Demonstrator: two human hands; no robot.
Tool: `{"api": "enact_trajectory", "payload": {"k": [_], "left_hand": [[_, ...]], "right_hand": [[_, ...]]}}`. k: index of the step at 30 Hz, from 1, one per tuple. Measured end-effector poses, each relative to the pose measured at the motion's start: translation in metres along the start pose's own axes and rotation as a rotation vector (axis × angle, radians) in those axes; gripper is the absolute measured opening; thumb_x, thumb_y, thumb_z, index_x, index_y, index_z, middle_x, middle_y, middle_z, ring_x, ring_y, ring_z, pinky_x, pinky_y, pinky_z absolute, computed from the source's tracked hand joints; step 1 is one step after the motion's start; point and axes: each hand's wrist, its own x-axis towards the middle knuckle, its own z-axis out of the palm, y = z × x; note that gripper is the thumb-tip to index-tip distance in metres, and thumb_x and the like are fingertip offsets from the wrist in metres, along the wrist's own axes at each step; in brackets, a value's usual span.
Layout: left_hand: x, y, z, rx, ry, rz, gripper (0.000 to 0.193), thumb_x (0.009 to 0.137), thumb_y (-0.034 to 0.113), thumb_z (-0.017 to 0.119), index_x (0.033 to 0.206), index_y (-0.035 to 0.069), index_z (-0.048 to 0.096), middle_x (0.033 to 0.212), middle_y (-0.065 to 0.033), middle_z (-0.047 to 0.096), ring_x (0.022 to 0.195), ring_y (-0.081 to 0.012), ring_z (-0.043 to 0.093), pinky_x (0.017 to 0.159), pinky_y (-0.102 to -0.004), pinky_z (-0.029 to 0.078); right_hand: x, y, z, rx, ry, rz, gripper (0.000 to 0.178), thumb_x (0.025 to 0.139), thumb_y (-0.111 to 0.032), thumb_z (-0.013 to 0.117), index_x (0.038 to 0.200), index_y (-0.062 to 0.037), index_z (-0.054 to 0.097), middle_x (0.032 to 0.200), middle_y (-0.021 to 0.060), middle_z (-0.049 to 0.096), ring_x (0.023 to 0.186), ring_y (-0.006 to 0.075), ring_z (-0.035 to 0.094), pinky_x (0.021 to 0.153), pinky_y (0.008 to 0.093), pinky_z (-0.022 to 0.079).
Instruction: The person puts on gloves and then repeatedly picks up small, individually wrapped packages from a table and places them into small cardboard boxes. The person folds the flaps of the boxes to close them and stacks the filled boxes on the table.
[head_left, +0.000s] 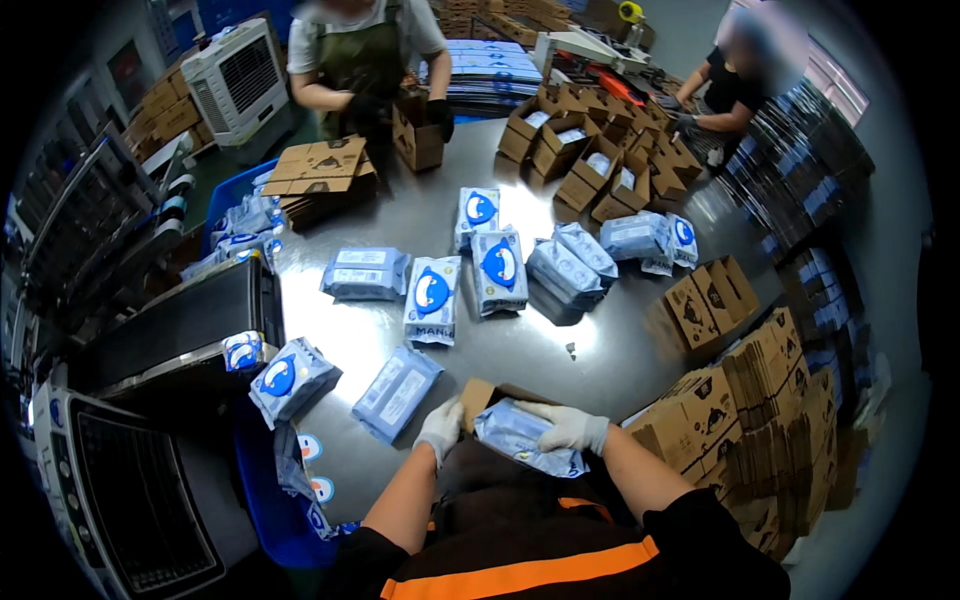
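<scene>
My left hand (440, 430), in a white glove, grips the left side of a small brown cardboard box (477, 398) at the table's near edge. A light blue soft pack of wipes (512, 427) lies at the box's opening, partly over it. My gloved right hand (572, 426) is closed over the right part of that pack. How far the pack is inside the box, I cannot tell. Left of my left hand, another pack of wipes (398, 394) lies flat on the metal table (620, 345). Beyond it stand several packs with a blue cartoon figure (433, 291).
Flat folded cartons (700, 425) are stacked at the right, near assembled boxes (708, 305). A conveyor (170, 330) ends at the table's left. Filled open boxes (590, 180) stand far right. Across the table, a person in dark gloves holds a box (416, 140); another person works far right.
</scene>
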Motion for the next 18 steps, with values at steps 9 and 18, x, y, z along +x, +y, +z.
{"api": "enact_trajectory", "payload": {"k": [9, 18], "left_hand": [[-0.061, 0.051, 0.021, -0.404, 0.060, -0.172, 0.052, 0.102, 0.052, 0.050, 0.128, 0.008, 0.057, 0.118, -0.0070, 0.061, 0.100, -0.0203, 0.063, 0.084, -0.0396, 0.055], [-0.025, 0.123, 0.118, -0.557, -0.374, -0.144, 0.063, 0.103, 0.037, 0.054, 0.154, 0.007, 0.034, 0.142, -0.0109, 0.051, 0.125, -0.0250, 0.055, 0.104, -0.0404, 0.046]], "right_hand": [[-0.013, -0.050, 0.035, -0.509, 0.477, -0.074, 0.058, 0.090, -0.018, 0.059, 0.143, -0.0006, 0.045, 0.135, 0.0239, 0.057, 0.118, 0.0401, 0.059, 0.100, 0.0446, 0.048], [-0.059, 0.091, -0.083, -0.529, 0.713, 0.410, 0.019, 0.092, -0.022, 0.058, 0.107, -0.0128, 0.066, 0.093, 0.0181, 0.070, 0.087, 0.0379, 0.068, 0.077, 0.0479, 0.054]]}}
